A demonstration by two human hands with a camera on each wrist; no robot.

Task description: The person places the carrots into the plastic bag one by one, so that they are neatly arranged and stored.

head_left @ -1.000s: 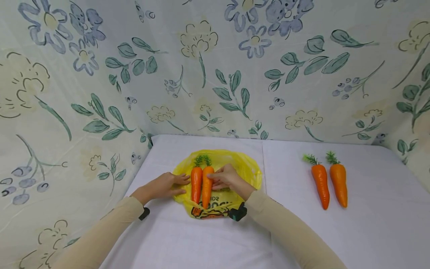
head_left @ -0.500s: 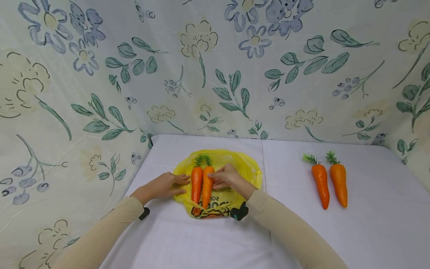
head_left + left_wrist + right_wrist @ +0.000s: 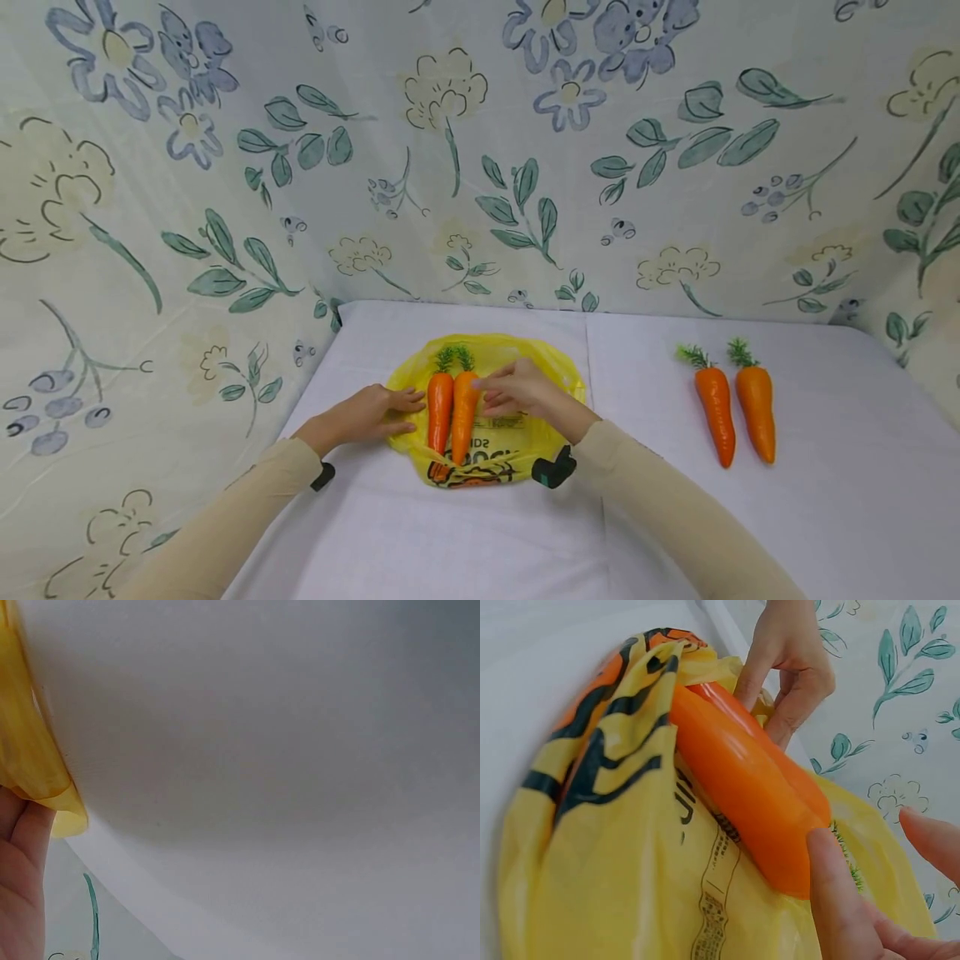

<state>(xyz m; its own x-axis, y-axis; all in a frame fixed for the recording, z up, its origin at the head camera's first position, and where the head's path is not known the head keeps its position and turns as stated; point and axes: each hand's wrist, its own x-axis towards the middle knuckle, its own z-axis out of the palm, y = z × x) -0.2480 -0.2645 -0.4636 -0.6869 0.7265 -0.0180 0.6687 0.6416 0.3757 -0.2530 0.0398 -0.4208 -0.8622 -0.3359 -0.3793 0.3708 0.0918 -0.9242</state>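
Two orange carrots with green tops lie side by side at the mouth of a yellow plastic bag [image 3: 555,367], their tips tucked under its printed front edge. One is the left carrot [image 3: 440,408], the other the right carrot [image 3: 465,408]. At the bag's left edge my left hand [image 3: 367,412] pinches the plastic; the right wrist view shows its thumb and fingers [image 3: 791,712] there. My right hand [image 3: 525,389] hovers over the bag beside the right carrot, thumb and forefinger spread. In the right wrist view one fingertip overlaps that carrot [image 3: 742,780]; contact is unclear.
Two more carrots lie apart on the white cloth to the right, one slanted [image 3: 716,415] and one beside it [image 3: 756,412]. A floral curtain [image 3: 510,192] hangs behind the white-covered table [image 3: 637,358] and along its left side.
My right hand has let go of the right carrot and drawn slightly to the right, its fingers spreading. The left hand and the carrots stay nearly where they were.
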